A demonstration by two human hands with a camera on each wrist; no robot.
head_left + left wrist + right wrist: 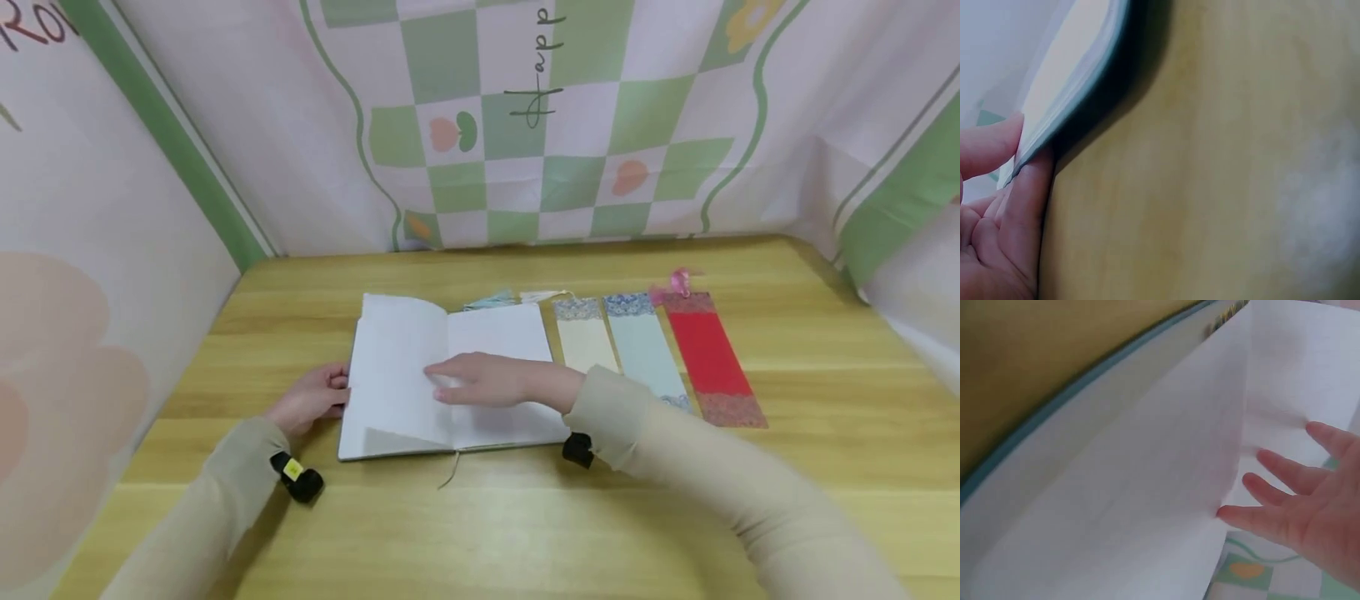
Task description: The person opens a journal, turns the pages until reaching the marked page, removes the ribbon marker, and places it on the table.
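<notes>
An open notebook point(397, 350) with blank white pages lies on the table. My left hand point(311, 398) pinches its left edge; in the left wrist view the thumb point(988, 145) is on the pages and the fingers are under the dark cover point(1094, 94). My right hand point(487, 379) reaches across the right page, its spread fingers touching the left page near the gutter. In the right wrist view those fingers point(1282, 469) are fairly straight and hold nothing. One left page's lower corner point(405, 442) is folded or slightly lifted.
Right of the notebook lie a cream bookmark point(588, 342), a pale blue bookmark point(641, 342) and a red bookmark point(708, 354). Blue and white tassels point(491, 300) show behind the notebook. A thin ribbon point(450, 473) hangs from its spine onto the wooden table point(450, 542). Printed curtains point(585, 192) surround the table.
</notes>
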